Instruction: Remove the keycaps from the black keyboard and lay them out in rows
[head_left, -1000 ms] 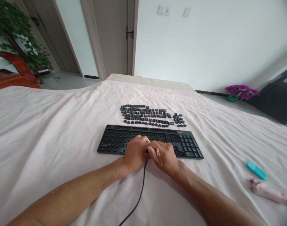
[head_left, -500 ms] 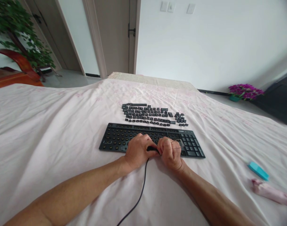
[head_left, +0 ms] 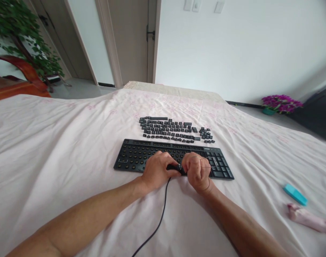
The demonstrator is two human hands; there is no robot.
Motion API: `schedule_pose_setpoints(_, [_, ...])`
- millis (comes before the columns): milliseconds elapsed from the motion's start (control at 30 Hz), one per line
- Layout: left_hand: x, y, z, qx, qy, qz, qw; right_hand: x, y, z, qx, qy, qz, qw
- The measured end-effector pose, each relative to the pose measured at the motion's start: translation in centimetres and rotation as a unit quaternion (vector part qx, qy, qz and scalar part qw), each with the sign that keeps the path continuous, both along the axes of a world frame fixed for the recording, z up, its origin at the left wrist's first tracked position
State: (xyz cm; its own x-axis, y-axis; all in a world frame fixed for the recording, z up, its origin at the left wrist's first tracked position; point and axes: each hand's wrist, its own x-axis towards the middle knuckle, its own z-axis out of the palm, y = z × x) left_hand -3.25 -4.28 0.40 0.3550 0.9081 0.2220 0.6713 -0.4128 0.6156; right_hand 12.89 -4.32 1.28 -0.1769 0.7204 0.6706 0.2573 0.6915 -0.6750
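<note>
A black keyboard (head_left: 133, 157) lies on a pale pink sheet (head_left: 58, 142), most of its keys stripped to bare sockets; the number pad at its right end still has caps. Several loose black keycaps (head_left: 168, 130) sit in rows just behind it. My left hand (head_left: 154, 171) rests on the keyboard's front edge and pinches a small black piece (head_left: 176, 167) between both hands. My right hand (head_left: 197, 171) is a fist around a thin wire tool (head_left: 207, 165) whose loop points at the number pad. A black cable (head_left: 163, 210) runs from the hands toward me.
A teal block (head_left: 294, 194) and a pink wrapped bundle (head_left: 307, 217) lie on the sheet at the right. Beyond the bed are a door (head_left: 130, 39), a leafy plant (head_left: 23, 43) at the left and purple flowers (head_left: 282, 103) at the right.
My right hand has turned from flat, fingers toward the left hand, into an upright fist, and the wire tool now shows. The left hand has barely moved.
</note>
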Motion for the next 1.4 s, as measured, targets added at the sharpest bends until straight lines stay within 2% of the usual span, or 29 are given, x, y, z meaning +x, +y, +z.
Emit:
schedule_pose_setpoints(100, [0.1,0.1,0.1,-0.006,-0.006,-0.004,1.000,0.2,0.1,-0.5,-0.020,0.014,0.007,1.000])
schedule_pose_setpoints(233, [0.2,0.2,0.4,-0.016,-0.016,-0.001,1.000,0.4,0.2,-0.5,0.020,-0.018,0.016,1.000])
schedule_pose_setpoints(333, [0.1,0.3,0.4,-0.033,-0.042,0.005,0.999,0.9,0.1,0.7,0.096,-0.074,-0.001,0.993])
schedule_pose_setpoints(400, [-0.2,0.6,0.4,-0.060,-0.085,0.008,0.995,1.4,0.2,2.1,0.124,-0.160,-0.050,0.978])
schedule_pose_setpoints(467, [-0.5,0.9,0.4,-0.105,-0.143,0.005,0.984,1.8,0.5,3.6,0.101,-0.252,-0.114,0.956])
schedule_pose_setpoints(533, [-0.7,1.3,0.4,-0.155,-0.202,-0.002,0.967,2.0,1.0,4.6,0.039,-0.309,-0.140,0.940])
schedule_pose_setpoints(600, [-0.9,1.6,0.5,-0.182,-0.253,-0.008,0.950,1.9,1.4,5.0,-0.026,-0.338,-0.111,0.934])
schedule_pose_setpoints(700, [-0.9,1.8,0.7,-0.180,-0.298,-0.011,0.937,1.3,1.8,4.7,-0.084,-0.369,-0.058,0.924])
schedule_pose_setpoints(833, [-0.7,1.6,0.9,-0.180,-0.322,0.013,0.929,0.5,2.2,4.7,-0.111,-0.370,-0.057,0.921])
schedule_pose_setpoints(1067, [-0.9,2.4,1.0,-0.194,-0.392,0.056,0.897,0.1,5.1,6.5,-0.178,-0.358,-0.053,0.915])
schedule_pose_setpoints(1200, [-1.6,3.5,0.6,-0.166,-0.383,0.073,0.906,-0.5,6.8,6.4,-0.212,-0.328,-0.027,0.920])
schedule_pose_setpoints(1400, [-2.4,4.2,0.1,-0.142,-0.362,0.076,0.918,-1.3,6.9,5.5,-0.184,-0.358,-0.020,0.915])
